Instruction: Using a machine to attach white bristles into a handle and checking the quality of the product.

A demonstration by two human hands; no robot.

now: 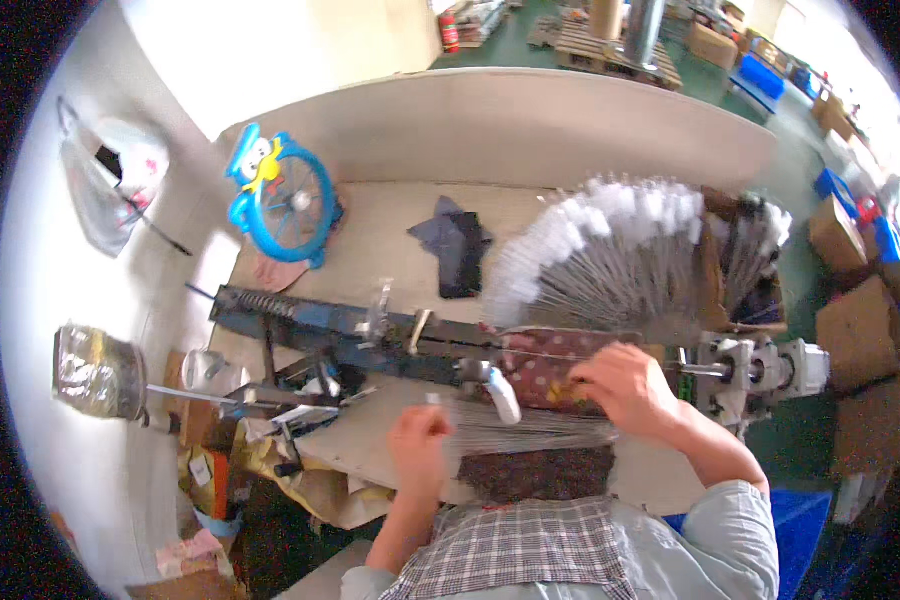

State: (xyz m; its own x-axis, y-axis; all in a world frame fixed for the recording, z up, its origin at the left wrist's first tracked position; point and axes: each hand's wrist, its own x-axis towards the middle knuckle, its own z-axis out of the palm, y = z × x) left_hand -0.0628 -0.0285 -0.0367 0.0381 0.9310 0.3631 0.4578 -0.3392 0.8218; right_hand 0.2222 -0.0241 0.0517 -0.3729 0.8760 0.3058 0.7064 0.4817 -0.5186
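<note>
My right hand [625, 388] is over a dark red dotted cloth [545, 350] on the machine, with its thumb and fingers drawn together. Whatever it pinches is too thin or hidden to make out. My left hand [420, 440], a little blurred, is raised in front of the long dark machine bed [340, 325] with curled fingers; a small white bit shows just above them. Between the hands, a white rounded piece [504, 397] hangs from the machine. Many thin straight wires [530, 430] lie along the near table edge. Behind the machine, a large bundle of thin rods with white tips [620, 240] fans out.
A motor-like metal unit [765, 368] closes the machine's right end. Farther back lie a dark phone-shaped slab [460, 255] and a blue round fan-like object with a cartoon figure [290, 205]. A low board [530, 120] walls the table's far side. Cardboard boxes [855, 335] stand at the right.
</note>
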